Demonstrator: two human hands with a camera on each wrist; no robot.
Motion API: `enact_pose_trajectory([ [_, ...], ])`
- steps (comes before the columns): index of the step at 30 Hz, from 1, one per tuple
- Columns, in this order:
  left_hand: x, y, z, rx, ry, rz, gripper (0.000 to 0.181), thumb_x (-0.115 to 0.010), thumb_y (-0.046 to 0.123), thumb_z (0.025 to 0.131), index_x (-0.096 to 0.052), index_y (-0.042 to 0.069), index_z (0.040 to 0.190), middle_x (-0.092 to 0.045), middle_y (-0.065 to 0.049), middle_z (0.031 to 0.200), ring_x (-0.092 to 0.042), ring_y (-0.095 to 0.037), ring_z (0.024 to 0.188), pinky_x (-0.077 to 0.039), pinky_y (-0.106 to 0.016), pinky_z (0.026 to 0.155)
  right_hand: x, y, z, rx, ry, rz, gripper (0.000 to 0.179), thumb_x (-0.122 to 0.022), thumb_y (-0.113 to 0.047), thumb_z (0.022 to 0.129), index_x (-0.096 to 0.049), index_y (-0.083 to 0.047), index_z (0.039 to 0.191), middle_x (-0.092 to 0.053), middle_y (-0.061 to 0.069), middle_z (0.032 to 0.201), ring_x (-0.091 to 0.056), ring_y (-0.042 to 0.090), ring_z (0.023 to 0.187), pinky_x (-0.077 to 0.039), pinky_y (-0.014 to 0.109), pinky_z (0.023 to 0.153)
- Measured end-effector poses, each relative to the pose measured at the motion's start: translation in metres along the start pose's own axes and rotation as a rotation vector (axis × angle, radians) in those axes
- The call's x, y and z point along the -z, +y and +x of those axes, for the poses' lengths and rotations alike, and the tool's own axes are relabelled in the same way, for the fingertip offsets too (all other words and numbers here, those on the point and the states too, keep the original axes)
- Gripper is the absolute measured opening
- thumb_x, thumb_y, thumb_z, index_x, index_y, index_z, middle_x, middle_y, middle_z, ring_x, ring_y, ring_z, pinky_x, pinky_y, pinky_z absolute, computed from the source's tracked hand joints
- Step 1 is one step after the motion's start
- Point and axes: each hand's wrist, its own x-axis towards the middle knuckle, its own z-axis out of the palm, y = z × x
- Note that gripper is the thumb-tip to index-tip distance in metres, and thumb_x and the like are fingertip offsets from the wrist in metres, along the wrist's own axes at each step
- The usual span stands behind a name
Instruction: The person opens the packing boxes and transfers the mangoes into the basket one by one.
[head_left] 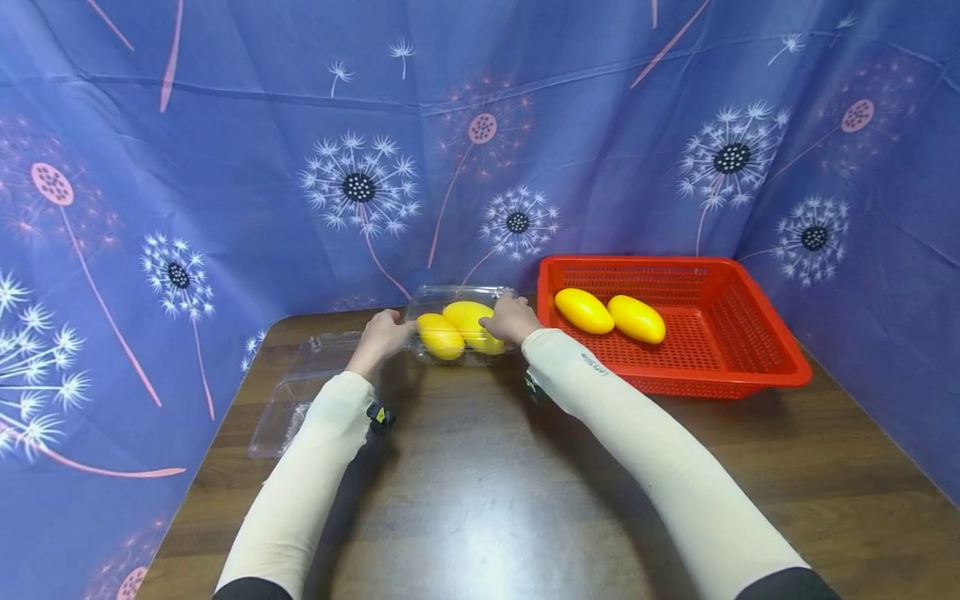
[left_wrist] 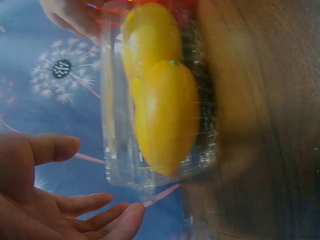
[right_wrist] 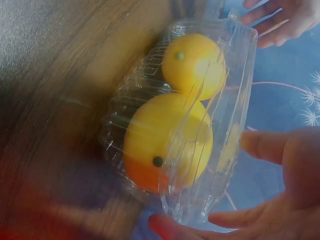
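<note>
A clear plastic clamshell box (head_left: 457,292) stands at the back of the table with yellow mangoes (head_left: 441,337) inside. At its left end is my left hand (head_left: 384,337); in the left wrist view its fingers (left_wrist: 90,202) are spread and fairly straight, with the fingertips close to the box's end. My right hand (head_left: 512,318) is at the opposite end. The right wrist view shows that hand's thumb (right_wrist: 262,145) and fingers apart, near the box's rim; whether they touch it I cannot tell. Two mangoes (right_wrist: 192,65) show through the ribbed plastic wall.
Right of the box stands a red perforated basket (head_left: 750,333) holding two more mangoes (head_left: 636,319). Another clear plastic piece (head_left: 300,387) lies on the wooden table (head_left: 465,467), left of my left hand. A blue dandelion-patterned cloth (head_left: 247,167) hangs behind the table.
</note>
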Motion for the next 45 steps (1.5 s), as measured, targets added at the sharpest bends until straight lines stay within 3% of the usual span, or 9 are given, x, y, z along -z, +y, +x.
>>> enact_pose_trajectory([
  [4,-0.005,0.000,0.004,-0.010,0.013,0.047,0.064,-0.048,0.036,0.098,-0.037,-0.007,0.144,-0.041,-0.026,0.148,-0.040,-0.041,0.137,-0.036,-0.050,0.114,-0.002,-0.001,0.002,-0.014,-0.014,0.010,0.086,-0.058,-0.041,0.095,-0.013,0.007,0.151,-0.039,0.032,0.143,-0.052,0.038,0.120,-0.053,0.043,0.093],
  [8,-0.011,-0.001,0.005,-0.030,0.037,0.082,0.058,-0.049,0.036,0.098,-0.046,-0.008,0.137,-0.051,-0.028,0.139,-0.048,-0.042,0.129,-0.041,-0.050,0.109,-0.002,-0.001,0.002,-0.011,-0.002,-0.030,0.085,-0.058,-0.041,0.094,-0.017,0.010,0.149,-0.043,0.032,0.142,-0.049,0.039,0.127,-0.044,0.045,0.107],
  [11,-0.014,-0.002,0.005,-0.025,0.045,0.081,0.057,-0.049,0.036,0.098,-0.048,-0.007,0.135,-0.054,-0.027,0.135,-0.050,-0.042,0.126,-0.042,-0.050,0.107,-0.002,-0.002,0.002,-0.007,-0.001,-0.037,0.084,-0.058,-0.040,0.095,-0.017,0.012,0.148,-0.046,0.032,0.141,-0.048,0.040,0.130,-0.042,0.045,0.110],
  [16,-0.016,-0.004,0.007,-0.020,0.028,0.086,0.054,-0.049,0.037,0.098,-0.051,-0.006,0.132,-0.057,-0.026,0.131,-0.053,-0.042,0.122,-0.044,-0.051,0.103,-0.001,-0.001,0.000,-0.012,-0.003,-0.029,0.083,-0.058,-0.040,0.095,-0.019,0.011,0.147,-0.050,0.030,0.138,-0.055,0.038,0.122,-0.047,0.044,0.104],
  [24,-0.014,-0.003,-0.001,-0.032,0.030,0.119,0.047,-0.051,0.037,0.097,-0.061,-0.004,0.118,-0.064,-0.024,0.119,-0.059,-0.041,0.111,-0.048,-0.051,0.096,0.000,-0.002,-0.003,-0.005,-0.016,-0.069,0.071,-0.059,-0.040,0.095,-0.036,0.009,0.140,-0.058,0.024,0.127,-0.062,0.032,0.100,-0.055,0.038,0.082],
  [31,-0.012,-0.007,-0.016,-0.066,0.044,0.215,0.045,-0.052,0.039,0.096,-0.065,-0.003,0.100,-0.066,-0.024,0.110,-0.060,-0.042,0.105,-0.049,-0.053,0.091,0.000,-0.004,-0.011,0.028,-0.030,-0.099,0.073,-0.061,-0.040,0.094,-0.036,0.010,0.140,-0.060,0.025,0.127,-0.064,0.033,0.104,-0.055,0.040,0.089],
  [35,-0.011,-0.010,-0.024,-0.065,0.029,0.228,0.048,-0.051,0.040,0.097,-0.065,-0.005,0.104,-0.066,-0.026,0.109,-0.060,-0.043,0.105,-0.048,-0.054,0.092,-0.002,-0.004,-0.014,0.038,-0.037,-0.099,0.073,-0.062,-0.041,0.093,-0.036,0.010,0.140,-0.061,0.025,0.125,-0.064,0.033,0.105,-0.054,0.041,0.091],
  [45,-0.010,-0.015,-0.046,-0.076,0.015,0.253,0.055,-0.050,0.039,0.098,-0.058,-0.007,0.126,-0.060,-0.028,0.127,-0.055,-0.049,0.118,-0.044,-0.059,0.101,-0.004,-0.003,-0.026,0.087,-0.043,-0.115,0.067,-0.064,-0.038,0.092,-0.042,0.009,0.133,-0.065,0.021,0.111,-0.064,0.030,0.096,-0.054,0.040,0.088],
])
